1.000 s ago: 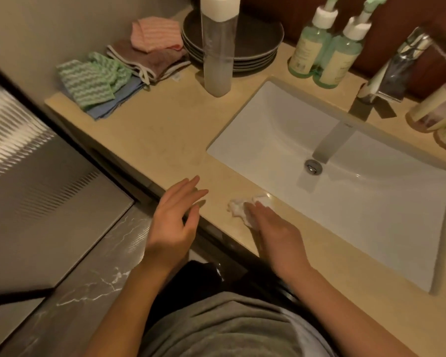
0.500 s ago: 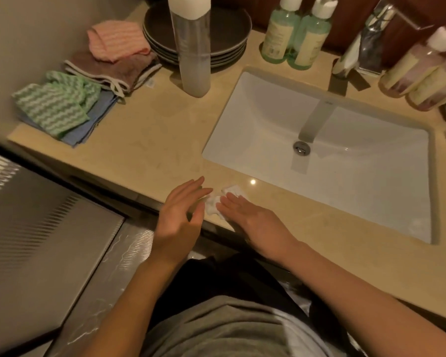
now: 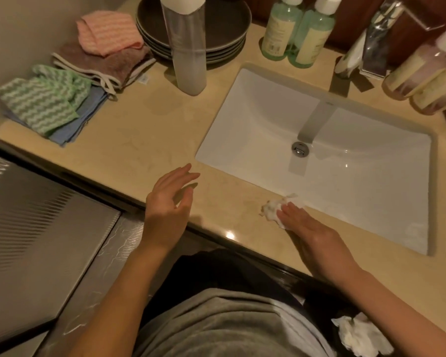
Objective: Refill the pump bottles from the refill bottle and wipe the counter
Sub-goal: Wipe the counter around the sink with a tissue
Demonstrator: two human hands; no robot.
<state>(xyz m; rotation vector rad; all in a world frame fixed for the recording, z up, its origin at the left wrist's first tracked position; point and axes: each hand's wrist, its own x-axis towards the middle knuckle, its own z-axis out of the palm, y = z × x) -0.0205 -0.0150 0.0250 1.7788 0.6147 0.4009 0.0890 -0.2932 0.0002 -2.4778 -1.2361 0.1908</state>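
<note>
My right hand (image 3: 307, 228) presses a crumpled white tissue (image 3: 274, 208) flat against the beige counter (image 3: 144, 140), on the strip in front of the sink (image 3: 255, 124). Its fingers lie straight over the tissue. My left hand (image 3: 169, 199) hovers over the counter's front edge with relaxed fingers and holds nothing. A tall clear refill bottle (image 3: 188, 45) with a white cap stands at the back. Two green pump bottles (image 3: 298, 32) stand behind the sink. Two pink pump bottles (image 3: 428, 70) lean at the far right.
Folded cloths (image 3: 62, 91) lie at the counter's left end, and a stack of dark plates (image 3: 224, 29) sits behind the refill bottle. The chrome tap (image 3: 379, 45) rises behind the sink. Another wad of white tissue (image 3: 358, 336) lies low by my right arm.
My right hand has slid the tissue to the right along the front strip, away from my left hand. The left hand stays by the edge. The camera view has shifted.
</note>
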